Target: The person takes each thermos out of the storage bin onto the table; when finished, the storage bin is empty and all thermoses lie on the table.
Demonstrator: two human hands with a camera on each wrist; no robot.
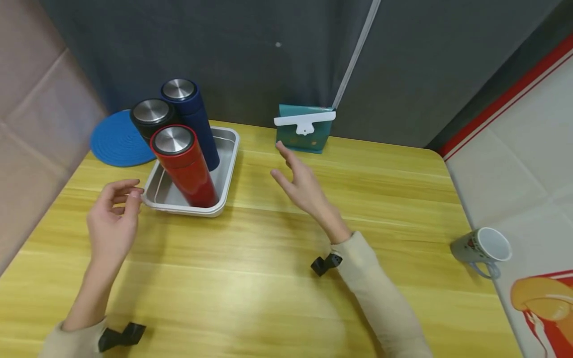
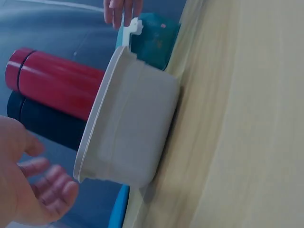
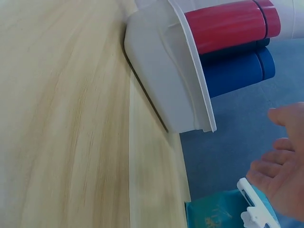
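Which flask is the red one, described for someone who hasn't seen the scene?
On the yellow wooden table, look to the far left corner for the shallow metal tray beside the round blue mat. Three steel-capped flasks stand upright in it. The red flask is the one at the near end of the tray, in front of the black flask and the navy flask.

Both hands — left, right — relaxed (fingers empty).

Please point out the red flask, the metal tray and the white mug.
red flask (image 1: pixel 190 171), head view, on its red body.
metal tray (image 1: pixel 226 171), head view, on its right rim.
white mug (image 1: pixel 474 247), head view, on its outer wall.
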